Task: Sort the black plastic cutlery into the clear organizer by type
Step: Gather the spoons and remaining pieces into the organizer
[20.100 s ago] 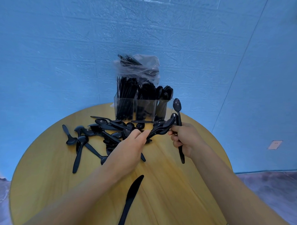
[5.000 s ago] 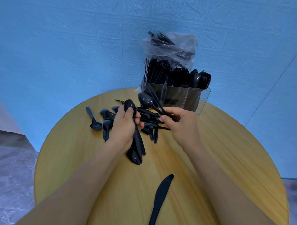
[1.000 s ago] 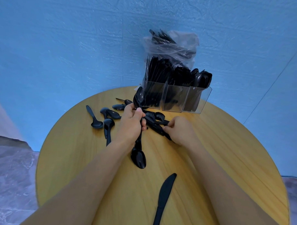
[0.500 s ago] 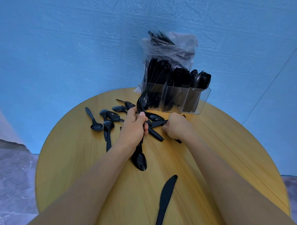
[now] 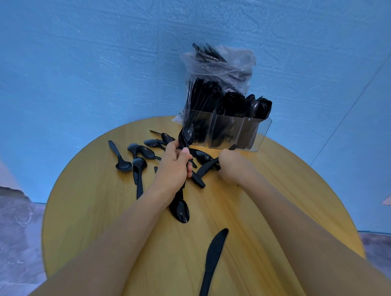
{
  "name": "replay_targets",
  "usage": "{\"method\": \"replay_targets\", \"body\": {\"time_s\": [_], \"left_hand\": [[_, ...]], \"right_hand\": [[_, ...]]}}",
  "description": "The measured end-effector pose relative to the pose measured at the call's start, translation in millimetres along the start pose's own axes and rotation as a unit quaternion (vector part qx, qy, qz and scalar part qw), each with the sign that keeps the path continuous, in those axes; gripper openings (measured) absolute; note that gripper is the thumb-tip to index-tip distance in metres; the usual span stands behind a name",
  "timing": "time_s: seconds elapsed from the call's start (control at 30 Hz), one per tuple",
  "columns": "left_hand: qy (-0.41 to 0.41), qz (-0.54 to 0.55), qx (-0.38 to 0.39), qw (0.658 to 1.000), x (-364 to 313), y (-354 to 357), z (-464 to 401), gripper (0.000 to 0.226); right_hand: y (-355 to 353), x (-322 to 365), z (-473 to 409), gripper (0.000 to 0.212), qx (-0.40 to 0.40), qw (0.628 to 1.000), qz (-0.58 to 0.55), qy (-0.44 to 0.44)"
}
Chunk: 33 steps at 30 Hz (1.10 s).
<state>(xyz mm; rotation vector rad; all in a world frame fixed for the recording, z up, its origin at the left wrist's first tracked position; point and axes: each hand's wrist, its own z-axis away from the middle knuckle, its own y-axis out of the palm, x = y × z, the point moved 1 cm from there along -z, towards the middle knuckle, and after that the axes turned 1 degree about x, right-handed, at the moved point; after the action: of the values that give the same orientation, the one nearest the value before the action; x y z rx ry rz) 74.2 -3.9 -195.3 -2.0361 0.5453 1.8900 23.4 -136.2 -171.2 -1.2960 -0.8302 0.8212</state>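
Since a moment ago, right hand [image 5: 231, 166] is dragging loose knives [image 5: 205, 168] nearer, fingers curled around them; left hand [image 5: 176, 168] is gripping bundled spoons [image 5: 183, 170] for one trip to the organizer [image 5: 227, 133] at desk's [image 5: 92, 206] far edge.

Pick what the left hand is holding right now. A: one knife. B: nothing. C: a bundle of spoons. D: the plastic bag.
C: the left hand grips several stacked spoons, bowls sticking out above and below the fist, while the lone knife lies untouched on the table.
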Motion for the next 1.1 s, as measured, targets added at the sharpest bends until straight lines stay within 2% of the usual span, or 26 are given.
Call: {"method": "replay_targets", "body": {"time_s": [0.17, 0.27, 0.33, 0.37, 0.43, 0.53, 0.6, 0.7, 0.87, 1.03, 1.1], "left_hand": [[0.001, 0.008, 0.002, 1.000, -1, 0, 1, 0.037], [0.008, 0.011, 0.006, 1.000, -2, 0, 2, 0.036], [0.016, 0.014, 0.006, 1.000, -4, 1, 3, 0.035], [0.019, 0.017, 0.004, 1.000, -5, 0, 3, 0.035], [0.025, 0.024, 0.000, 0.999, -5, 0, 3, 0.035], [0.028, 0.032, -0.004, 0.999, -5, 0, 2, 0.034], [0.028, 0.045, -0.005, 0.999, -6, 0, 2, 0.030], [0.031, 0.078, -0.008, 0.996, -8, 1, 3, 0.019], [0.035, 0.067, -0.015, 0.997, -5, 2, 1, 0.028], [0.032, 0.038, 0.005, 0.999, -3, 1, 3, 0.034], [0.031, 0.030, 0.009, 0.999, -2, 2, 3, 0.035]], "right_hand": [[-2, 0, -1, 0.002, 0.026, 1.000, 0.005, -0.004], [-14, -6, -2, 0.005, 0.023, 1.000, -0.002, -0.011], [-27, -10, 0, 0.011, 0.025, 0.997, -0.073, -0.013], [-34, -12, 3, 0.012, 0.029, 0.989, -0.143, -0.008], [-43, -14, 12, 0.020, 0.055, 0.940, -0.337, 0.013], [-43, -8, 24, 0.015, 0.110, 0.794, -0.596, 0.043], [-35, -1, 28, 0.013, 0.111, 0.721, -0.682, 0.059], [-20, 14, 32, 0.016, 0.100, 0.648, -0.750, 0.081], [-4, 40, 34, 0.013, 0.067, 0.579, -0.809, 0.074], [0, 45, 31, 0.009, 0.012, 0.590, -0.803, 0.088], [3, 44, 30, 0.001, -0.013, 0.607, -0.790, 0.092]]}}
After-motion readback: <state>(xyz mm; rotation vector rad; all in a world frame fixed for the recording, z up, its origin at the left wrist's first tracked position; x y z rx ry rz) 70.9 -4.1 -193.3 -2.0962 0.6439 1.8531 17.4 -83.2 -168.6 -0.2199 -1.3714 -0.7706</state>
